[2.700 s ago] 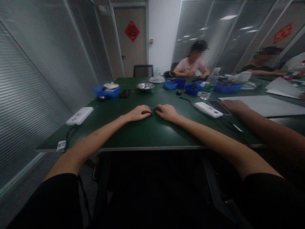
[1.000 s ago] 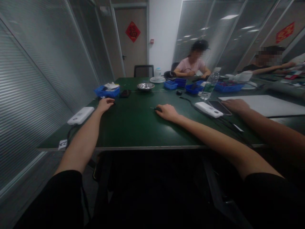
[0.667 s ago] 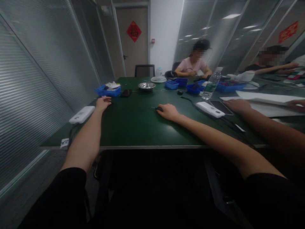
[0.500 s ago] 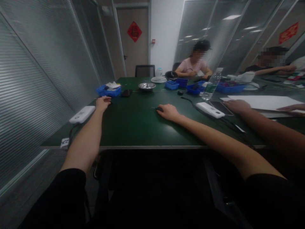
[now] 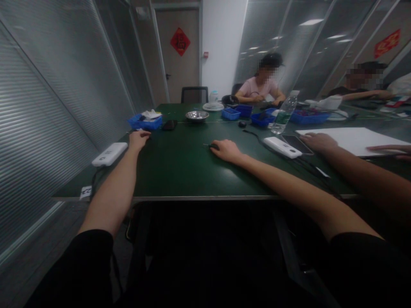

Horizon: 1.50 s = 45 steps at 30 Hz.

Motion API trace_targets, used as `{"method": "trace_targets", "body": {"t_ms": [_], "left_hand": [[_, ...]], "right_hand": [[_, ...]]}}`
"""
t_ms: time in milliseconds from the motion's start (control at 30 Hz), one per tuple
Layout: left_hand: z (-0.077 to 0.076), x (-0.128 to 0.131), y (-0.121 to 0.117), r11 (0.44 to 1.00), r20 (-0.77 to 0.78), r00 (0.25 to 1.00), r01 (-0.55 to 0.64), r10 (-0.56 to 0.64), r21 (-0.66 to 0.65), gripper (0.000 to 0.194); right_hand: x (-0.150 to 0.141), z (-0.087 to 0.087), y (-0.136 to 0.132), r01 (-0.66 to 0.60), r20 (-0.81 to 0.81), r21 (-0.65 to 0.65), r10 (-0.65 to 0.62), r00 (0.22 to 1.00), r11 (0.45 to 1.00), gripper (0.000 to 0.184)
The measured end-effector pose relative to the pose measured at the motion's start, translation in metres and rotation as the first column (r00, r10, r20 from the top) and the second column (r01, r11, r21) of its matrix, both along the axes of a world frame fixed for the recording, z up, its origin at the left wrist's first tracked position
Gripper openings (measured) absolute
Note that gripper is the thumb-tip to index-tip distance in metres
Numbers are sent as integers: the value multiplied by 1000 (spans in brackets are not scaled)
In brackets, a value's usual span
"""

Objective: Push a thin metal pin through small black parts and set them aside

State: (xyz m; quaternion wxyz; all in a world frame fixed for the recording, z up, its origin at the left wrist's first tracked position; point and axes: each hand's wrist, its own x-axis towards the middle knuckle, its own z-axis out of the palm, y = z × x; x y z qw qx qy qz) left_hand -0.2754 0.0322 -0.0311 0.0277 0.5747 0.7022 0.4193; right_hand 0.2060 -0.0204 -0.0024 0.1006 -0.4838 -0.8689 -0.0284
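Observation:
My right hand (image 5: 226, 151) rests on the green table with its fingers closed round a small screwdriver (image 5: 213, 146). Its dark handle shows at the fingertips, and the thin metal shaft points left. Farther left, my left hand (image 5: 138, 139) lies near the table's edge, its fingers bent and drawn together. A small thin tip shows beside that hand, but what the fingers hold is too small to make out. Just beyond it stands a blue basket (image 5: 146, 123) with white tissue-like material in it. A black phone-like object (image 5: 170, 125) lies to the basket's right.
White power banks (image 5: 110, 154) with cables lie beside both forearms. Ahead are a metal bowl (image 5: 197, 116), blue trays (image 5: 230, 114) and a water bottle (image 5: 285, 113). At right, a co-worker's hand (image 5: 319, 141) touches a white sheet (image 5: 353, 139) by a phone (image 5: 297, 144).
Both my hands keep their places and grips. At the right, the co-worker's white sheet has shifted a little, and their farther hand has moved slightly left.

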Motion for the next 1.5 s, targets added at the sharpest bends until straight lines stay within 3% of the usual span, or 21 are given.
{"method": "trace_targets", "body": {"t_ms": [367,1000,1167,1300,1500], "left_hand": [[1,-7,4,963,-20,983,-183,183,-200,29],[4,3,-5,979,-8,997,-79,79,-186,28],[9,13,-12,988,-29,1000,3,-8,-156,21],[14,32,-14,978,-74,983,154,-166,-137,21],[20,78,-12,895,-101,895,416,-435,-164,25]], "right_hand": [[-1,-1,2,14,7,-1,-14,1000,1000,46],[-1,2,-1,2,9,-6,-2,1000,1000,44],[-1,1,-1,-2,1,0,2,1000,1000,44],[0,0,0,-18,-10,11,19,1000,1000,41],[0,1,-3,-77,-42,43,78,996,996,42]]}}
